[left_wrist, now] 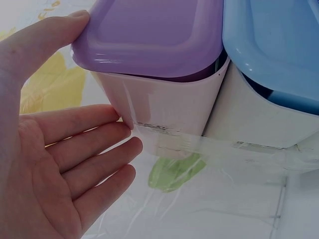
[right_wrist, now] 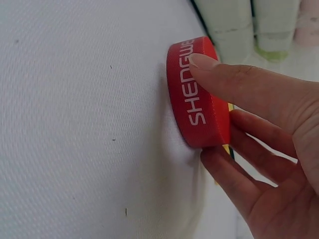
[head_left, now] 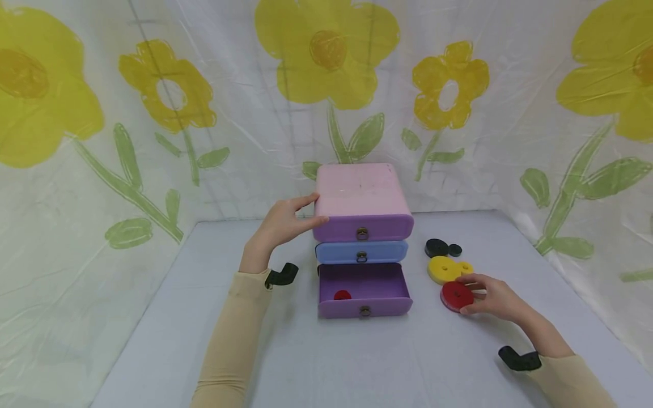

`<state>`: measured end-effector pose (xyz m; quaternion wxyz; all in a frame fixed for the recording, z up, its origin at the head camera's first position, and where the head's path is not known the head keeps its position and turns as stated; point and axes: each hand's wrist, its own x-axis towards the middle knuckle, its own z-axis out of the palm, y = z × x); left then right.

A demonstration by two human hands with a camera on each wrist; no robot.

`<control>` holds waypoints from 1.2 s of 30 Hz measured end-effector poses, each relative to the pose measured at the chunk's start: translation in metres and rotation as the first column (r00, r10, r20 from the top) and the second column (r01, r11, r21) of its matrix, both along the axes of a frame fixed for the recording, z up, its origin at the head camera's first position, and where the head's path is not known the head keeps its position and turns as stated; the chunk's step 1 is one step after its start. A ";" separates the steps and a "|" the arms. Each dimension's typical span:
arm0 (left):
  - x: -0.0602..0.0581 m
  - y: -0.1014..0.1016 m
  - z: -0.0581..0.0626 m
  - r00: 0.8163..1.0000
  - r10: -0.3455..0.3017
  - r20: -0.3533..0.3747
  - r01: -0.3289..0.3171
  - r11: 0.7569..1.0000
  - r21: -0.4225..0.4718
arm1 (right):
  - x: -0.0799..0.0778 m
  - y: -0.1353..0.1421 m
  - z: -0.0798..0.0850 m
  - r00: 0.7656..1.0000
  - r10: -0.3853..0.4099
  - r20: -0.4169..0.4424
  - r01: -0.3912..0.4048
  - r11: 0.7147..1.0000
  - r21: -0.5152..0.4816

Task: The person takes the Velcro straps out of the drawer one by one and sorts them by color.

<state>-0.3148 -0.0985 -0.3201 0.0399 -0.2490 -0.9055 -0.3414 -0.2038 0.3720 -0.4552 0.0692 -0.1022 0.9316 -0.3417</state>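
At the upper left of a small stacked drawer box (head_left: 363,190), my left hand (head_left: 288,224) touches its side with fingers extended. In the left wrist view the thumb lies on the edge of the purple top drawer (left_wrist: 149,35), and the fingertips (left_wrist: 124,122) meet the pink casing. My right hand (head_left: 492,297) pinches a red tape roll (head_left: 456,296) between thumb and fingers, at the table's right side. White lettering runs round the roll (right_wrist: 189,94) in the right wrist view. The purple bottom drawer (head_left: 364,307) is pulled out, with a small red roll (head_left: 342,295) inside.
Behind the red roll lie a large yellow roll (head_left: 442,270) and a small yellow one (head_left: 465,267). Farther back are a large black roll (head_left: 436,247) and a small black one (head_left: 455,250). The blue middle drawer (head_left: 336,253) is closed. A flowered curtain (head_left: 245,170) hangs behind the table.
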 end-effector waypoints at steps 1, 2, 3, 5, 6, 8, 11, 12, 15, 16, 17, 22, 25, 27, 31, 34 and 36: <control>0.000 0.000 0.000 1.000 -0.001 0.001 0.001 1.000 0.000 | 0.000 0.000 0.000 1.000 0.002 0.000 -0.002 1.000 0.001; 0.000 0.000 0.000 1.000 -0.001 0.003 0.001 1.000 0.000 | 0.000 0.000 0.000 1.000 0.006 -0.002 -0.006 1.000 0.002; 0.000 0.000 0.000 1.000 -0.001 0.005 0.001 1.000 -0.001 | 0.000 0.001 0.000 1.000 0.012 -0.008 -0.012 1.000 0.007; 0.000 0.000 -0.001 1.000 -0.001 0.005 0.001 1.000 -0.002 | 0.000 0.001 0.001 1.000 0.017 -0.020 -0.016 1.000 0.019; 0.000 0.000 -0.001 1.000 0.000 0.004 0.000 1.000 -0.001 | 0.000 0.002 0.001 0.999 0.019 -0.030 -0.018 0.999 0.026; -0.001 0.000 -0.001 1.000 -0.002 0.001 0.002 1.000 0.000 | 0.000 0.002 0.003 0.999 0.016 -0.051 -0.014 0.999 0.040; -0.001 0.001 -0.002 1.000 -0.005 -0.005 0.005 1.000 0.000 | 0.001 0.002 0.008 0.997 -0.003 -0.076 0.007 0.999 0.048; -0.001 0.001 -0.002 1.000 -0.006 -0.006 0.006 1.000 0.002 | 0.001 0.001 0.010 0.996 -0.010 -0.084 0.014 0.999 0.050; 0.000 0.001 -0.002 1.000 -0.002 -0.009 0.002 1.000 0.002 | 0.001 -0.002 0.016 0.995 -0.027 -0.095 0.031 0.998 0.046; 0.000 0.000 -0.002 1.000 -0.001 -0.009 0.001 1.000 0.004 | 0.001 -0.003 0.018 0.995 -0.032 -0.096 0.037 0.998 0.041; 0.000 0.000 -0.001 1.000 -0.002 -0.010 0.002 1.000 0.005 | 0.001 -0.003 0.020 0.994 -0.036 -0.099 0.040 0.999 0.036; 0.000 0.000 -0.001 1.000 -0.003 -0.012 0.003 1.000 0.006 | 0.001 -0.009 0.030 0.995 -0.039 -0.094 0.039 0.999 -0.008; 0.000 0.000 -0.001 1.000 -0.002 -0.014 0.002 1.000 0.001 | 0.001 -0.014 0.034 0.995 -0.028 -0.099 0.026 0.999 -0.027; 0.000 0.000 -0.001 1.000 -0.001 -0.015 0.001 1.000 -0.002 | 0.001 -0.018 0.037 0.995 -0.023 -0.102 0.019 0.999 -0.039; 0.000 0.000 -0.001 1.000 -0.002 -0.016 0.002 1.000 -0.004 | 0.001 -0.027 0.045 0.994 -0.015 -0.106 0.008 0.998 -0.061; -0.001 0.000 -0.001 1.000 -0.003 -0.019 0.002 1.000 -0.005 | 0.002 -0.036 0.049 0.994 -0.009 -0.108 0.000 0.997 -0.083; -0.001 0.000 -0.001 1.000 -0.002 -0.020 0.002 1.000 -0.006 | 0.001 -0.041 0.051 0.994 -0.004 -0.107 -0.007 0.995 -0.100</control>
